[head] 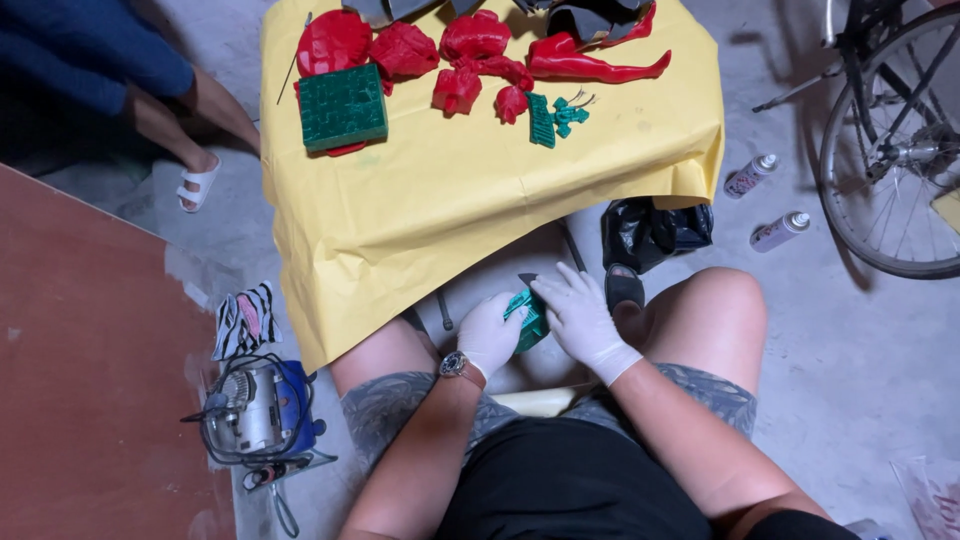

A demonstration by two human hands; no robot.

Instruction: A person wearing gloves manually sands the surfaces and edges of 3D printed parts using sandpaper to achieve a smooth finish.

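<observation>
My left hand (487, 333) and my right hand (579, 315), both in white gloves, hold one small green ridged plastic part (530, 318) between my knees, just below the table's front edge. A dark thin tool tip shows at the top of the part, by my right fingers. A watch sits on my left wrist. On the yellow-covered table (480, 190) lie several red plastic parts (470, 50), a red leg-shaped piece (595, 66), a green ridged block (342, 107) and smaller green pieces (556, 117).
A blue and grey power tool (258, 410) with cable sits on the floor at left beside a brown board (90, 380). Two spray cans (765, 200), a black bag (655, 232) and a bicycle wheel (895, 150) stand right. Another person's sandalled foot (198, 183) is upper left.
</observation>
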